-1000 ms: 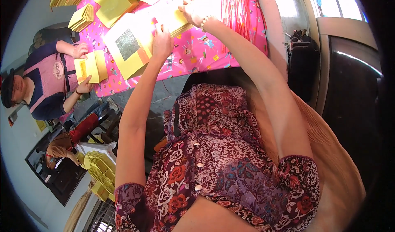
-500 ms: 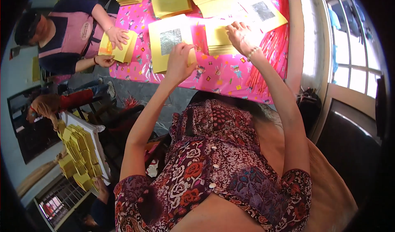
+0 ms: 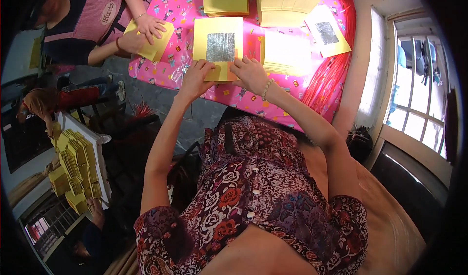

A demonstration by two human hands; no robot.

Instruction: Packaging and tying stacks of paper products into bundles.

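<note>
A yellow paper sheet [image 3: 200, 36] with a silver foil square [image 3: 220, 46] in its middle lies on the pink patterned tablecloth [image 3: 185, 63] before me. Its near edge is turned up in a fold, which partly shows orange. My left hand [image 3: 196, 77] grips the left end of that fold, thumb under the edge and fingers bent over the top. The right end is pinched by my right hand [image 3: 251, 75], which wears a beaded bracelet. Just right of the sheet stands a stack of yellow papers [image 3: 286, 55], brightly sunlit.
Another foil-marked sheet [image 3: 336, 46] lies right of the stack, beside long red strands [image 3: 325, 82]. More yellow stacks [image 3: 225, 1] stand farther back. At the left, a co-worker's hands [image 3: 151, 29] press a yellow paper [image 3: 158, 46]. A side table holds yellow bundles [image 3: 78, 160].
My right hand has left the stack and moved left onto the sheet's near edge. Both hands now hold that edge, which is folded up. The co-worker's hands have come closer together.
</note>
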